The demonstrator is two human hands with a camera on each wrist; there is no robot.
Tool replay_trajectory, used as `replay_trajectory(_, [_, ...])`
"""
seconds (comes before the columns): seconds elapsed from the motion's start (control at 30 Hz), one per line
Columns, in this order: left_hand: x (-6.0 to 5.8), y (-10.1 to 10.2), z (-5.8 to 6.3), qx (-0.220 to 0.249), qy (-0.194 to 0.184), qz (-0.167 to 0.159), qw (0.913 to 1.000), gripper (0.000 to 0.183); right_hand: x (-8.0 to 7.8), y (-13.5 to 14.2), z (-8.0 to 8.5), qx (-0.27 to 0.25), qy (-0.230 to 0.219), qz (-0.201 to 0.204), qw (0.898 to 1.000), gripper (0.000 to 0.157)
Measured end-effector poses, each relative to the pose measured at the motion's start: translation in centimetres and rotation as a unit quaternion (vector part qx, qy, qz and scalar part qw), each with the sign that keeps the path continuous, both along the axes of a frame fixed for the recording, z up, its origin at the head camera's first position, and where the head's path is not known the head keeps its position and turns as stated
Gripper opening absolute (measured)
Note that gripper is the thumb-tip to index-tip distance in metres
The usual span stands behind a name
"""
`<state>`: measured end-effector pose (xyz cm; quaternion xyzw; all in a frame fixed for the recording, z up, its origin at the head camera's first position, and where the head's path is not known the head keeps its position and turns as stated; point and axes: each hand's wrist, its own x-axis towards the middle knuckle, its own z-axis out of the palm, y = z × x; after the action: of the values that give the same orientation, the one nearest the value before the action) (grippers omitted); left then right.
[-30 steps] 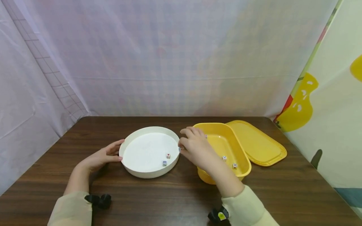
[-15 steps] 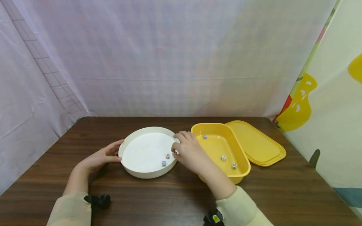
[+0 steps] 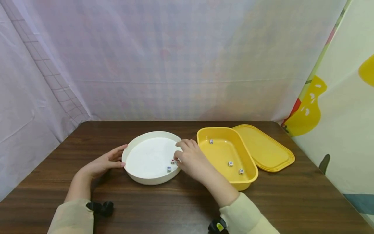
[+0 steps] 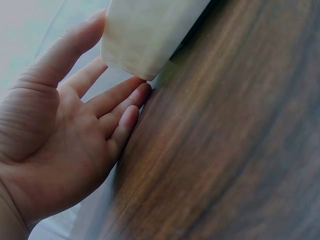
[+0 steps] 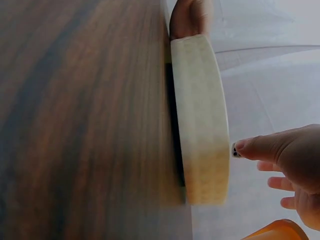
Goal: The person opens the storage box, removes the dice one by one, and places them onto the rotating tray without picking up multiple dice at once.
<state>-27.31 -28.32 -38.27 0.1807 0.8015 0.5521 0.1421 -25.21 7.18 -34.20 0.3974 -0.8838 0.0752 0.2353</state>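
My right hand pinches a small white die between thumb and fingers, over the right rim of a round white tray. In the right wrist view the die sits just above the tray's side wall. Two more dice lie inside the tray near its right front: a red-dotted die and a blue-dotted die. At the tray's left side, my left hand touches the outer wall, thumb apart from the fingers. Its fingers look extended under the tray's edge in the left wrist view.
Right of the tray stands a yellow rectangular container holding three dice, among them a near die. Its yellow lid lies behind it to the right. All rest on a dark wooden table; a pale curtain hangs behind.
My right hand has moved left with the die, from between the container and the tray to over the tray's right rim. The left hand has stayed at the tray.
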Motion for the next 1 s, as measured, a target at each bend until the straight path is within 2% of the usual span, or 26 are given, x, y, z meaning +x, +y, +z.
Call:
replay_trajectory(0.33, [-0.1,0.0,-0.1,0.001,-0.004,0.003,1.0,0.083,0.2,-0.1,-0.2,0.01,-0.009,-0.011,1.0,0.007])
replay_trajectory(0.57, [-0.2,0.0,-0.1,0.0,-0.006,0.005,1.0,0.083,0.2,-0.1,-0.1,0.022,-0.031,-0.025,0.999,0.015])
replay_trajectory(0.87, [-0.3,0.0,-0.3,0.01,-0.005,0.0,0.9999,0.081,-0.1,1.1,0.9,-0.021,-0.043,-0.033,0.998,0.018])
replay_trajectory(1.0, [-0.4,-0.1,-0.2,0.016,-0.003,-0.005,0.9999,0.082,-0.1,1.9,1.6,-0.024,-0.059,-0.053,0.997,0.02])
